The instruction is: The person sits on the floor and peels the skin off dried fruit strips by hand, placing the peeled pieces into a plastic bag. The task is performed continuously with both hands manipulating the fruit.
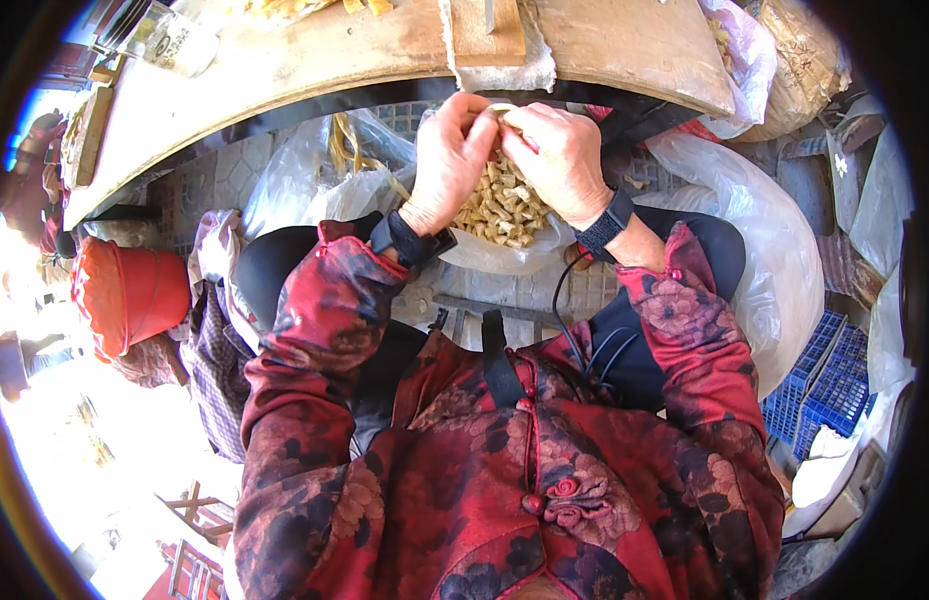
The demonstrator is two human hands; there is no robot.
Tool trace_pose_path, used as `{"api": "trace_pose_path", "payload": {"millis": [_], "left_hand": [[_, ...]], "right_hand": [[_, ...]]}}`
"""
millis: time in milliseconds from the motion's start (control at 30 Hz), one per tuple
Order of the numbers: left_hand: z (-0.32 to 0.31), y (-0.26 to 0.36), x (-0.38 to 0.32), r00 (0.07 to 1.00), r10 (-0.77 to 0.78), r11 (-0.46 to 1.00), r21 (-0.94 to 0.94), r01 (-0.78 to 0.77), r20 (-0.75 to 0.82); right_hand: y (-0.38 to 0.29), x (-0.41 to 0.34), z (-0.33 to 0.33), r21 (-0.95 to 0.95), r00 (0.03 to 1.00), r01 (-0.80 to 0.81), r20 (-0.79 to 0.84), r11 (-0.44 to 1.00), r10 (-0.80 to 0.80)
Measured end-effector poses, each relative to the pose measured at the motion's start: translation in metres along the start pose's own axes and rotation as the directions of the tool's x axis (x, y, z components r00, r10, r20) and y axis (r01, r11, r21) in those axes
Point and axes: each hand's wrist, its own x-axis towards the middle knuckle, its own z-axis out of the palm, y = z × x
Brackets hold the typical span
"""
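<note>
Both hands meet just past the table's near edge, over a heap of small pale-yellow pieces. Between their fingertips is a pale-yellow strip [502, 109], mostly covered by the fingers. My left hand [448, 161] pinches it from the left side. From the other side my right hand [560, 159] grips it with bent fingers. Below them the short, knotted-looking pieces [508, 204] lie heaped in a clear plastic bag [502, 256] between the knees. Longer yellow strips [346, 146] hang in another plastic bag [284, 180] to the left.
A curved wooden tabletop [344, 56] holds a wooden block [483, 46] with an upright metal blade [489, 15], set on white cloth [541, 69]. A clear jar [172, 41] lies at left. Beside me are a red bucket [153, 291] and blue plastic crates [832, 390].
</note>
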Motion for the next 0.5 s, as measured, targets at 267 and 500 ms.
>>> {"api": "trace_pose_path", "payload": {"millis": [267,500], "left_hand": [[0.010,0.021,-0.001,0.960,-0.246,0.768,-0.576,0.279,0.138],[-0.006,0.029,-0.005,0.903,-0.245,0.843,-0.382,0.379,0.354]], "right_hand": [[0.017,0.024,-0.018,0.698,0.810,-0.474,0.106,0.536,0.578],[0.026,0.014,-0.026,0.580,0.802,-0.580,0.281,0.572,0.528]]}}
